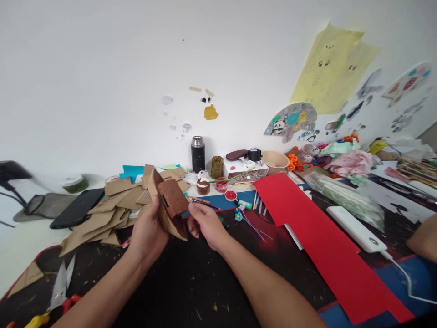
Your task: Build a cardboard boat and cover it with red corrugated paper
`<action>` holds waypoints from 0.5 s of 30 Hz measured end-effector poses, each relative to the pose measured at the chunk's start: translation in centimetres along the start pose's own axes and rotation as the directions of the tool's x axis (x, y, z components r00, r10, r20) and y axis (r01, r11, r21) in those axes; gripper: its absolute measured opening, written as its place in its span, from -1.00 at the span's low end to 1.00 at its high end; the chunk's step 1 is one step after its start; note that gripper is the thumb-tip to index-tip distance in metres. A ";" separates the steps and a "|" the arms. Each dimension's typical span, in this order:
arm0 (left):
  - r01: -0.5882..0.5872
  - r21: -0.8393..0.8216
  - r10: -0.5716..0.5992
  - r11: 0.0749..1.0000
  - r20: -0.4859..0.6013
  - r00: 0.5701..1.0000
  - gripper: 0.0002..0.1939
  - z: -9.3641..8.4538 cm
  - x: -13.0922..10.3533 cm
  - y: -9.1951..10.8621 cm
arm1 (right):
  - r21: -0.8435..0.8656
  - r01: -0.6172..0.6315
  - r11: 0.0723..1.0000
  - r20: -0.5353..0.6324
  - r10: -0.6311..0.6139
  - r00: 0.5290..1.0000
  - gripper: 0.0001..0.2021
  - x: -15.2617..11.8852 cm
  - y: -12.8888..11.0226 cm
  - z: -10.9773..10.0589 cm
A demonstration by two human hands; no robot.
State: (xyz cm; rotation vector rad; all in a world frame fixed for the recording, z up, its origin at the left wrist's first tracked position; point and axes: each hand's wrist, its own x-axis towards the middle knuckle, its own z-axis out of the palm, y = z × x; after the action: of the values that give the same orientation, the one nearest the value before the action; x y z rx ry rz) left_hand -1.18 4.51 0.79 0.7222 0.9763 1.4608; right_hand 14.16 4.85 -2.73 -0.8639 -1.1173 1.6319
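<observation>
A small brown-painted cardboard model (pixel 173 197), with a box-like part on a raw cardboard base, is tilted up above the black mat. My left hand (pixel 149 231) grips it from the left, fingers behind the base. Close by on the right, my right hand (pixel 207 222) has its thumb and forefinger together at the edge of the brown box part; its other fingers curl below. Anything pinched between those fingertips is too small to make out. Behind the model stands an open jar of brown paint (pixel 203 186).
Cut cardboard pieces (pixel 102 216) pile up at left, with scissors (pixel 60 286) in front. A long red sheet (pixel 317 241) crosses the right side, near a white power strip (pixel 356 228). A black flask (pixel 197 155) stands by the wall. Another person's arm (pixel 423 238) shows at far right.
</observation>
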 end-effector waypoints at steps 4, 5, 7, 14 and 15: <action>0.120 -0.117 -0.118 0.986 0.025 0.993 -0.50 0.1 -0.3 0.0 | 0.101 -0.043 0.994 0.017 0.041 0.999 -0.27 0.1 0.1 -0.1; 0.121 -0.125 -0.118 0.985 0.036 0.992 -0.50 0.2 -0.3 0.1 | 0.108 -0.048 0.993 0.021 0.046 0.999 -0.28 0.1 0.1 -0.2; 0.094 -0.133 -0.087 0.987 0.054 0.995 -0.52 0.2 -0.3 0.4 | 0.100 -0.041 0.994 0.008 0.040 0.999 -0.28 0.1 0.1 -0.2; -0.060 -0.112 0.063 0.992 0.023 0.998 -0.60 0.0 0.4 0.9 | -0.030 0.110 0.993 -0.064 -0.112 0.992 -0.22 0.3 -0.7 -0.9; -0.074 -0.101 0.076 0.992 0.020 0.997 -0.60 -0.1 0.4 0.8 | -0.060 0.122 0.991 -0.055 -0.125 0.991 -0.19 0.3 -0.8 -0.9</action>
State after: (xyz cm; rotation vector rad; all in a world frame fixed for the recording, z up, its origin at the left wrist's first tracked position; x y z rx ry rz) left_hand -1.66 4.92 1.44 0.7072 0.8592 1.5523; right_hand 15.16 5.53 -2.31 -0.8565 -1.1572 1.4708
